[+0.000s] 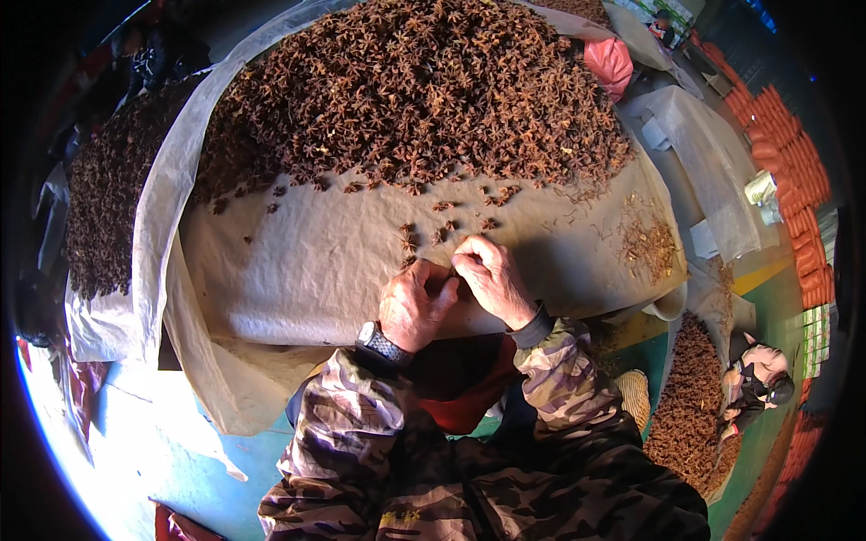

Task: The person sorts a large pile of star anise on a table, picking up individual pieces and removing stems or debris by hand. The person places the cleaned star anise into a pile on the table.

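My left hand (pixel 416 304), with a watch (pixel 382 343) on its wrist, is curled low over the near part of a pale sheet (pixel 298 264). My right hand (pixel 494 277) meets it at the fingertips, thumb and forefinger pinched together. A small dark piece shows between the two hands; the fingers hide most of it. Just beyond my knuckles, several loose star anise pods (pixel 407 241) lie on the sheet, one touching or almost touching my left fingers. Past them rises a large heap of star anise (pixel 419 95).
Thin stalks and pale scraps (pixel 648 247) lie at the sheet's right side. A darker heap (pixel 111 203) stands at left, beyond a plastic sheet edge (pixel 159 196). At right are a pink bag (pixel 607 66), stacked orange sacks (pixel 778 142), and a person (pixel 758 379) beside another heap (pixel 690 406).
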Available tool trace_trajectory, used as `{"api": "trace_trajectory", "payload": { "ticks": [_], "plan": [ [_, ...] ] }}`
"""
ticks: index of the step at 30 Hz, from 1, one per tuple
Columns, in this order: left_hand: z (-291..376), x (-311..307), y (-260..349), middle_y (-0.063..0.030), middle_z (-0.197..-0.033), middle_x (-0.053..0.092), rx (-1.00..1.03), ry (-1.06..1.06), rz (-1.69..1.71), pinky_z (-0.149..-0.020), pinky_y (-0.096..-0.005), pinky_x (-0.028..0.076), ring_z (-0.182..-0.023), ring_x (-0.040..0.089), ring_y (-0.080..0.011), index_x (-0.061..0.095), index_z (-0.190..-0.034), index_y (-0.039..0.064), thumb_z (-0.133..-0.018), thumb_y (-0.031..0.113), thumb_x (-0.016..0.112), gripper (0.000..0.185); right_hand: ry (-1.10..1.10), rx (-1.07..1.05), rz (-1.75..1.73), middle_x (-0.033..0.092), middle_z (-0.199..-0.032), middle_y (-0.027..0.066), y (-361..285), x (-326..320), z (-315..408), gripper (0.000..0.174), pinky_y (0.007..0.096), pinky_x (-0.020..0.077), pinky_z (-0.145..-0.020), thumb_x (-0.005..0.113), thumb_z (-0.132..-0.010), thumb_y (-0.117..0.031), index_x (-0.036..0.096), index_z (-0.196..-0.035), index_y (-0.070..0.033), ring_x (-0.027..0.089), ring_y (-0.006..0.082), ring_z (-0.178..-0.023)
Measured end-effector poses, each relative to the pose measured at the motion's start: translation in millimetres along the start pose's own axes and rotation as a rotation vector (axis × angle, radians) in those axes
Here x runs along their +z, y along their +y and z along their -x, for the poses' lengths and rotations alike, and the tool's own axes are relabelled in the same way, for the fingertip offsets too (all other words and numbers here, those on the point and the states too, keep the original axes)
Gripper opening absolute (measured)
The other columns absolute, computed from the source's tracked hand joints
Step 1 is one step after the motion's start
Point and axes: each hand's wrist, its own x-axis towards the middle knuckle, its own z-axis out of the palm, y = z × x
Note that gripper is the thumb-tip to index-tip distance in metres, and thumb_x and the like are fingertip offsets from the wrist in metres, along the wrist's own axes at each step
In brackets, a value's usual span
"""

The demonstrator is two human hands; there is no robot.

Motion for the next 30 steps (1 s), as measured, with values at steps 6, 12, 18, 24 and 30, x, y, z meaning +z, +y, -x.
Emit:
{"api": "trace_trajectory", "payload": {
  "ticks": [6, 12, 18, 24, 30],
  "plan": [
    [-1.5, 2.0, 7.3, -0.0132, -0.085, 0.073, -0.085, -0.019, 0.139, -0.074, -0.0406, 0.056, -0.078, 0.072, -0.0310, 0.069, -0.097, 0.003, -0.086, 0.017, 0.078, 0.020, 0.057, 0.005, 0.007, 0.065, -0.077, 0.0138, 2.1, -4.5, 1.8, 0.010, 0.0397, 0.0509, -0.064, 0.065, -0.093, -0.007, 0.059, -0.090, 0.000, 0.063, 0.0311, -0.068],
    [1.6, 7.1, -1.1, -0.0108, -0.079, 0.070, 0.098, 0.096, -0.056, -0.069, -0.0398, 0.055, -0.072, 0.069, -0.0285, 0.069, -0.097, 0.004, -0.089, 0.021, 0.078, 0.021, 0.193, 0.228, -0.395, 0.063, -0.078, -0.0012, 1.8, -23.3, -5.4, 0.013, 0.0219, 0.0437, -0.061, 0.062, -0.101, -0.010, 0.065, -0.091, -0.002, 0.053, 0.0046, -0.066],
    [-1.7, -3.7, 16.1, -0.0118, -0.076, 0.068, -0.115, 0.028, -0.009, -0.066, -0.0405, 0.054, -0.068, 0.067, -0.0327, 0.071, -0.095, 0.006, -0.083, 0.028, 0.082, 0.027, 0.196, 0.120, -0.374, 0.068, -0.080, 0.0021, 8.4, -30.5, -4.3, 0.005, 0.0244, 0.0519, -0.065, 0.069, -0.095, -0.002, 0.064, -0.094, 0.000, 0.064, 0.0065, -0.071],
    [-31.8, -6.2, -29.3, -0.0152, -0.084, 0.069, -0.039, 0.352, -0.534, -0.075, -0.0463, 0.053, -0.083, 0.067, -0.0368, 0.066, -0.086, 0.005, -0.083, 0.041, 0.081, 0.040, 0.217, 0.158, -0.386, 0.067, -0.079, 0.0019, 17.2, -27.9, -1.9, 0.013, 0.0241, 0.0518, -0.064, 0.073, -0.090, 0.001, 0.060, -0.091, -0.001, 0.064, 0.0061, -0.071],
    [-40.0, -4.6, -38.7, -0.0172, -0.095, 0.069, -0.118, 0.293, -0.594, -0.087, -0.0493, 0.051, -0.097, 0.064, -0.0390, 0.069, -0.093, 0.004, -0.084, 0.040, 0.078, 0.038, 0.156, 0.194, -0.328, 0.063, -0.076, -0.0016, 13.6, -24.4, -0.5, 0.014, 0.0228, 0.0484, -0.061, 0.073, -0.090, -0.001, 0.059, -0.088, -0.003, 0.058, 0.0032, -0.068]
  ]
}}
